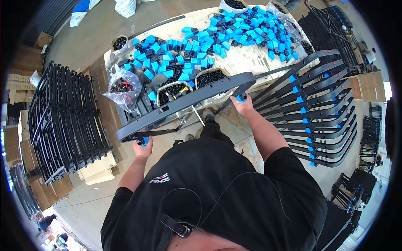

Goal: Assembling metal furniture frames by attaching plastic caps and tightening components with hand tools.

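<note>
"The black frame (188,98) is looking long! Where is it staying up?"

"It is hanging in front of the person's tummy, slanting over the near edge of the table (240,62). Its right end is reaching farther away than its left end."

"What are the hands doing?"

"The left hand (143,149) is gripping the left end, by a blue cap (145,141). The right hand (243,106) is gripping the right end, by another blue cap (241,99). Both are curling closed, but some fingers are hiding, so I cannot tell how each one is bending."

"What is lying on the table?"

"A big pile of blue and black caps (243,31) is covering lots of it. Small black bits (209,77) are filling bags just behind the frame. A clear bag (125,95) is sitting near the left end."

"And at the sides?"

"Curved black frames (310,127) are lining up on the right. A stack of black metal parts (71,121) is standing on the left."
</note>
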`<action>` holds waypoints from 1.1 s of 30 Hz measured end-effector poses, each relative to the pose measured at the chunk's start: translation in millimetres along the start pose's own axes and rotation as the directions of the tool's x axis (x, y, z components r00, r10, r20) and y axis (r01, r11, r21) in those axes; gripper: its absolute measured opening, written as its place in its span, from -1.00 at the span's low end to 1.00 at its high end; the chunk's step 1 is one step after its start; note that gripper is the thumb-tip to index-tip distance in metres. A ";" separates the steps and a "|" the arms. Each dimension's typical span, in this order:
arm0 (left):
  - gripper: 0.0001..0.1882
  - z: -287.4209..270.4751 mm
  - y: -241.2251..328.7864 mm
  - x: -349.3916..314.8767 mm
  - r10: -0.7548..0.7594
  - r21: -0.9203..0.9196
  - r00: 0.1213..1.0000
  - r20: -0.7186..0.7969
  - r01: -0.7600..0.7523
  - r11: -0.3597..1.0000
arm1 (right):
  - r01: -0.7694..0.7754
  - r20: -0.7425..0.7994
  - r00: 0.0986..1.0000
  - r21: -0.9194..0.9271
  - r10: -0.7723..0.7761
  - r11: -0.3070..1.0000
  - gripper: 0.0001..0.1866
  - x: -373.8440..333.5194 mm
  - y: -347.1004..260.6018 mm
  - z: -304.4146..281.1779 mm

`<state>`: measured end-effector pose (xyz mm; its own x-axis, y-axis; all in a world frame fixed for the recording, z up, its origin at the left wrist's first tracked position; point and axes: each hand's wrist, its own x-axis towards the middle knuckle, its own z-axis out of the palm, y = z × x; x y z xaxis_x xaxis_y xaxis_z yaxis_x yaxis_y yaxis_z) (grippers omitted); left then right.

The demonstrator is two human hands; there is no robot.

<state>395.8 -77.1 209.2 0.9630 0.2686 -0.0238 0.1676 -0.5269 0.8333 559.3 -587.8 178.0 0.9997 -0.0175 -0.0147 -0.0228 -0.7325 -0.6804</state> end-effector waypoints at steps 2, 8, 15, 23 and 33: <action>-0.59 -2.7 1.2 -1.9 0.043 0.122 0.999 -0.009 -0.042 0.992 | -0.043 -0.007 0.999 0.134 0.045 0.990 -0.59 -2.4 -5.9 -1.3; -0.59 -3.5 -4.0 -6.3 -0.147 -0.074 0.988 -0.037 0.144 0.987 | -0.188 0.065 0.982 0.467 0.179 0.864 -0.27 -20.1 -63.8 -67.2; -0.60 -17.0 -1.6 -9.2 -0.192 0.200 0.981 -0.019 0.192 0.961 | 0.431 -0.357 0.890 0.462 -0.283 0.775 -0.61 22.7 -292.5 -197.0; -0.48 -39.2 14.7 2.8 -0.159 0.235 0.974 0.160 0.119 0.965 | 0.464 0.285 0.859 -0.077 -0.426 0.883 -0.64 162.4 -358.5 -5.3; -0.66 -136.4 77.6 150.0 -0.073 0.328 0.995 0.063 0.048 0.944 | 0.377 0.754 0.606 0.006 -0.252 0.926 -0.61 162.0 -338.4 11.1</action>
<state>524.4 32.3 345.6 0.9596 0.2550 -0.1189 0.2738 -0.7484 0.6041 729.0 -335.1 397.7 0.6124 0.6875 -0.3902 0.3559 -0.6806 -0.6404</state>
